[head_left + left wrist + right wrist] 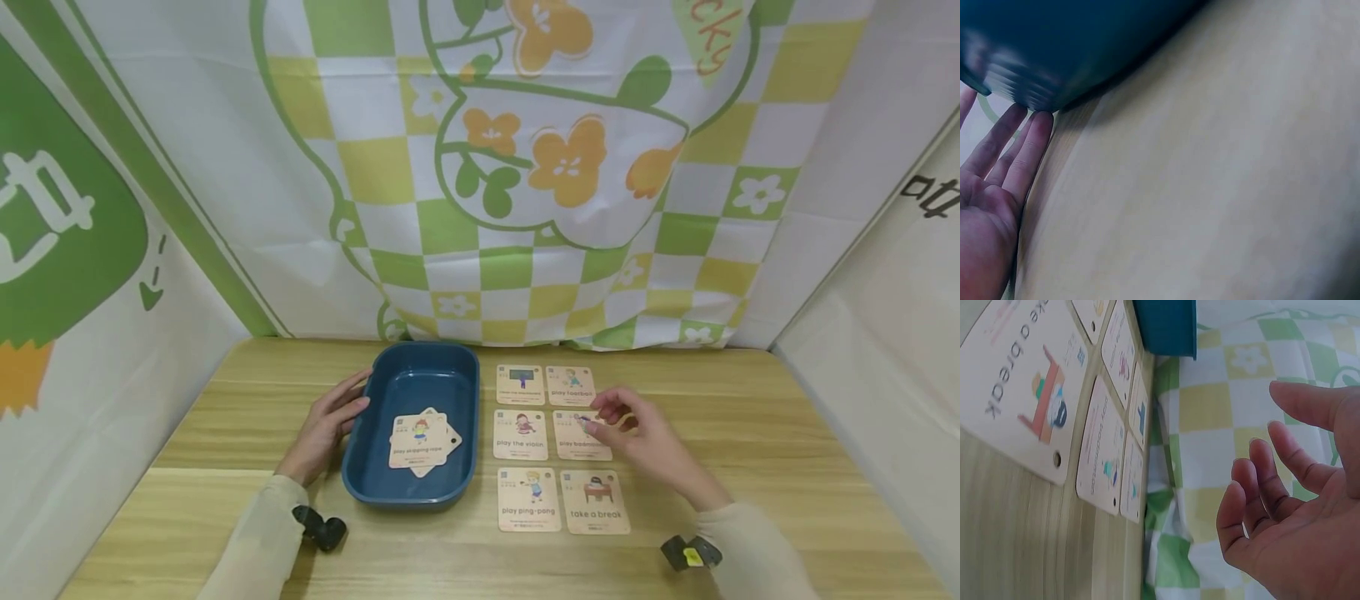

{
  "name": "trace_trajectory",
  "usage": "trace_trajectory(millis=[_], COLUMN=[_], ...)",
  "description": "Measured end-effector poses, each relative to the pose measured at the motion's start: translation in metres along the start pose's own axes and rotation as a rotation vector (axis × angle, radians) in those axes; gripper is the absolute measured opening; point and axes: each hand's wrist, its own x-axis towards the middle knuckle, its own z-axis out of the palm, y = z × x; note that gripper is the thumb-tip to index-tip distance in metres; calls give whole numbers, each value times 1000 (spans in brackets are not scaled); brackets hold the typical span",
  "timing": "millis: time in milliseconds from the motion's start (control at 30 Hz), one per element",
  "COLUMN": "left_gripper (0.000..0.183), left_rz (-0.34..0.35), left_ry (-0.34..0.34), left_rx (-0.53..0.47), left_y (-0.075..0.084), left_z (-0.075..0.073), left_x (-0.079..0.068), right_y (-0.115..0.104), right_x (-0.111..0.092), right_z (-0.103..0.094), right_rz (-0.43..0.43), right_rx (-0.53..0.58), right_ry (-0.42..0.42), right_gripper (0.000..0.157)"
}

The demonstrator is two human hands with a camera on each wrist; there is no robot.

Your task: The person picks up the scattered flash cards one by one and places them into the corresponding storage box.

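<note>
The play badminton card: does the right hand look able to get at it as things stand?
Probably yes. The right hand hovers close to the play badminton card, holding nothing, and the right wrist view shows nothing lying on the card.

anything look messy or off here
Just the pile in the blue tray: flashcards beneath the play skipping rope card stick out at angles, unlike the six table cards in neat rows. Nothing looks spilled or damaged.

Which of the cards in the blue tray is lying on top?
The "play skipping rope" card: its picture and words are uncovered, while the cards beneath show only corners in the tray.
</note>
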Motion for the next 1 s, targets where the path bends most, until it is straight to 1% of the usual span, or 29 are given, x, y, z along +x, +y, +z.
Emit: trace_trajectory(millis=[167,333,533,733,933,1000], left_gripper=[58,57,58,57,58,58], left_rz=[-2,-9,-9,-7,0,2], left_ry=[8,14,7,7,4,5], left_rx=[1,-4,-2,0,6,6], left_y=[-1,-1,-1,0,-1,-1], left_z=[0,0,1,1,0,0], left_x=[-1,-1,-2,-1,0,1], right_y=[1,2,9,18,29,33], right_x=[-5,-8,-15,-23,-29,-31], right_z=[-9,-13,-14,-14,-14,-13], right_rz=[16,18,36,35,24,39], right_rx=[-22,-46,-27,-23,-84,-111], right_ry=[4,5,-12,-45,-93,-110], right_gripper=[24,24,25,28,26,28])
